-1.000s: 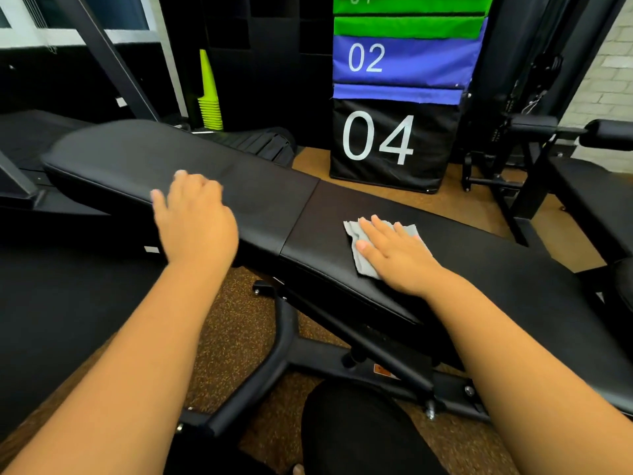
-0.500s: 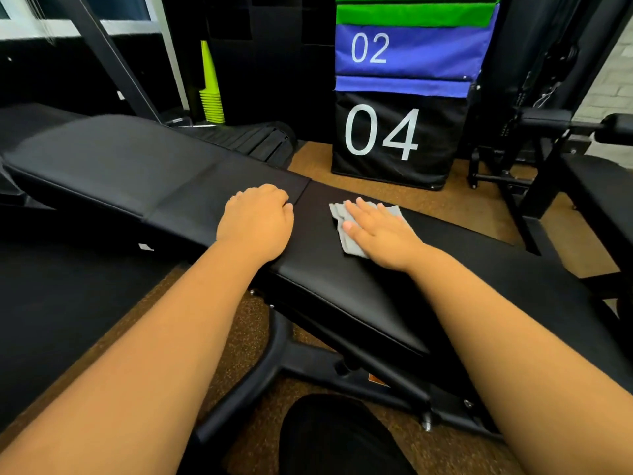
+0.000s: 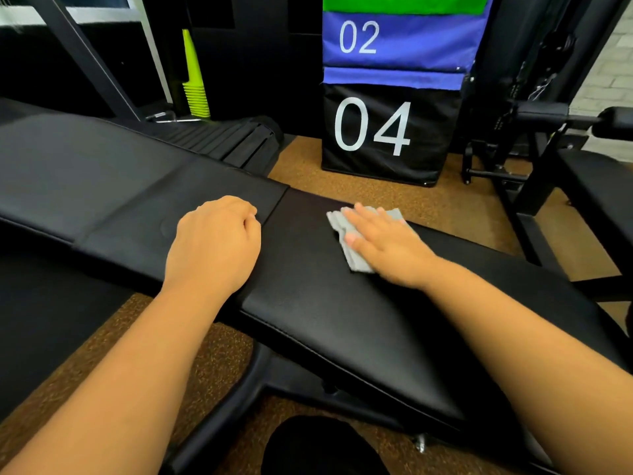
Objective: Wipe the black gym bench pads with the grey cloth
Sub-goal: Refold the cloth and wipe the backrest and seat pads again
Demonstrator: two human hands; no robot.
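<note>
A long black gym bench runs from upper left to lower right, made of two pads: the left pad [image 3: 102, 186] and the right pad [image 3: 325, 303], split by a seam. My left hand [image 3: 214, 246] rests as a loose fist on the left pad beside the seam, holding nothing. My right hand [image 3: 387, 246] lies flat, fingers spread, pressing the folded grey cloth [image 3: 349, 248] onto the right pad near its far edge. The hand hides most of the cloth.
Stacked soft boxes marked 02 and 04 [image 3: 387, 132] stand behind the bench. Lime cones [image 3: 195, 84] sit at the back left. A second bench and black frame [image 3: 561, 156] stand at right. The bench's base tube [image 3: 226, 406] crosses the brown floor below; a dark knee [image 3: 322, 447] shows at bottom.
My left hand slid right along the left pad to the seam and curled into a fist. My right hand pushed the cloth toward the far edge of the right pad.
</note>
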